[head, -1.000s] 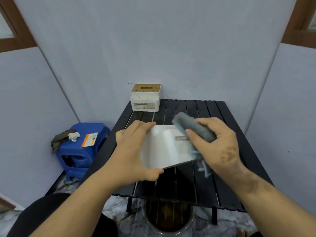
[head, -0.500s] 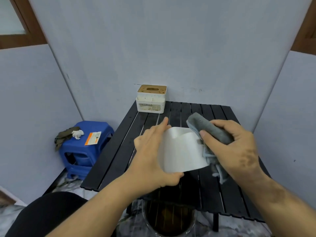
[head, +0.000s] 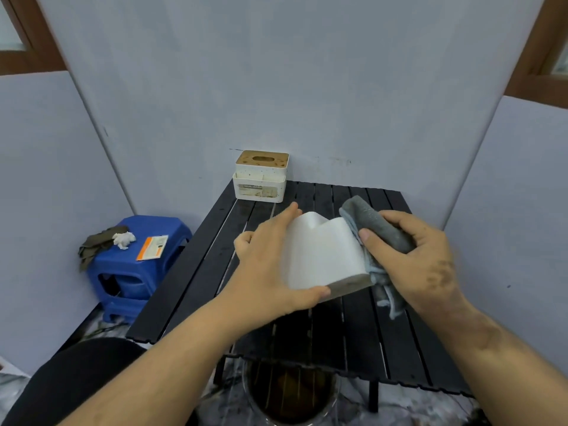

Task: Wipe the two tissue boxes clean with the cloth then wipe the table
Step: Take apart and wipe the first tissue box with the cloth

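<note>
My left hand (head: 264,269) grips a white tissue box (head: 322,253), tilted and held above the black slatted table (head: 196,272). Its thumb curls under the box's near edge and its fingers lie along the left side. My right hand (head: 418,259) holds a bunched grey cloth (head: 375,222) pressed against the box's right side, with a loose end hanging below. A second tissue box (head: 260,177), white with a wooden lid and brown stains, stands at the table's far left corner against the wall.
A blue plastic stool (head: 135,265) to the left of the table carries a dark rag, a crumpled tissue and an orange packet. A round bin (head: 289,392) sits under the table's near edge. Grey panels enclose the table on three sides.
The box has turned in my left hand, so its plain face now shows. The cloth has stayed pressed on its right side. The view has shifted slightly.
</note>
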A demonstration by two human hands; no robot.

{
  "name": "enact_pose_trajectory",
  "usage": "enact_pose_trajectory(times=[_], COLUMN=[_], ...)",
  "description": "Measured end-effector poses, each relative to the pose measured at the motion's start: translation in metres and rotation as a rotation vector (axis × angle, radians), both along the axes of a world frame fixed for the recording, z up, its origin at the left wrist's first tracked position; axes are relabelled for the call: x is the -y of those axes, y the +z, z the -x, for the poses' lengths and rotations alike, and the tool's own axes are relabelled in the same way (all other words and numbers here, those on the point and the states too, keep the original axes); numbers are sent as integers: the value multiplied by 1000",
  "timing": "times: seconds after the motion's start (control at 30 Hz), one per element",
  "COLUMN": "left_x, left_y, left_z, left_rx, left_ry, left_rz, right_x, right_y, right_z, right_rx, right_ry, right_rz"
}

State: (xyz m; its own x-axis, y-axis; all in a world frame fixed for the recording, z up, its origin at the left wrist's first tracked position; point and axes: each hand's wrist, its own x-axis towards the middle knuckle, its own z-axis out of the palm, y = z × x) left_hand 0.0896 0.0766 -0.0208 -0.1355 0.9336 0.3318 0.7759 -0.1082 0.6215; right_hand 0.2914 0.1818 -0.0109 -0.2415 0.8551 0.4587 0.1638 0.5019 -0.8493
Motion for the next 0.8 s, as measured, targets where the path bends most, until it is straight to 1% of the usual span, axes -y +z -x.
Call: enact_pose_trajectory(times=[0.07,0.23,0.33,0.47,0.53,0.63,0.7,0.8], left_x=[-1,-9,-10,-10,-10,-9,-9,-10], left_y=[6,21,26,28,27,25,24,24], left_z=[4,12,19,33,40,47,48,48], left_rx=[-30,-60,-44,18,27,36,44,86], left_ry=[27,41,61,87,129,198,217,224], left_rz=[25,46,91,162,198,237,230,208], right_x=[-3,-7,-11,-13,-14,-15,-13,-8], right_y=[-3,-8,-13,-25,-37,-57,-64,-57], right_z=[-1,-2,-5,-7,-3,8,17,27], right_rx=[7,-2,-23,-46,-69,-49,-122,-288], right_ry=[14,40,66,-5,-23,-104,-142,-138], right_rz=[13,147,209,251,305,345,385,435])
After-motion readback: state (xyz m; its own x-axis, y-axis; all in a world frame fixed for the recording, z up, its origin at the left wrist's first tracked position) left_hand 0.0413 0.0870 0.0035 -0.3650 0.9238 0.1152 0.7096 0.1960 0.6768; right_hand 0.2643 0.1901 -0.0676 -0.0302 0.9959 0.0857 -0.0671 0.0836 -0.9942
